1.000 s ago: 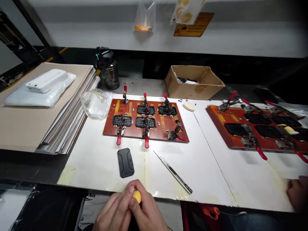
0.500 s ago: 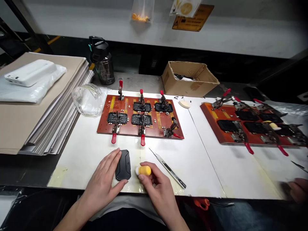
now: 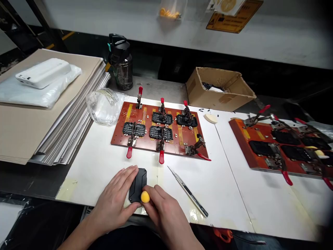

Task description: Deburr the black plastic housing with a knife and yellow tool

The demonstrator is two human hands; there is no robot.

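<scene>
A flat black rectangular case [image 3: 137,184] lies on the white table sheet near the front edge. My left hand [image 3: 113,198] holds its left side, fingers along the top left and thumb at the bottom. Between the thumb and fingers of my right hand [image 3: 165,208] is a small yellow-tipped tool [image 3: 145,197], pressed against or just over the case's lower right side; its other end is hidden. To the right lies a silver and black craft knife [image 3: 191,194]. Behind, a red-brown fixture board [image 3: 166,147] bears several black parts under red-handled clamps.
On the right is a second clamp board [image 3: 240,139]. At the back stand a cardboard box [image 3: 213,100] and a dark bottle [image 3: 123,69]. A stack of cardboard sheets [image 3: 85,118] fills the left, beside a clear plastic bag [image 3: 102,107]. A cream-coloured pad [image 3: 210,118] lies behind.
My right hand has moved left to the case, and the yellow tool has turned so its rounded yellow end faces the camera. The view has shifted, and the hand at the far right is gone.
</scene>
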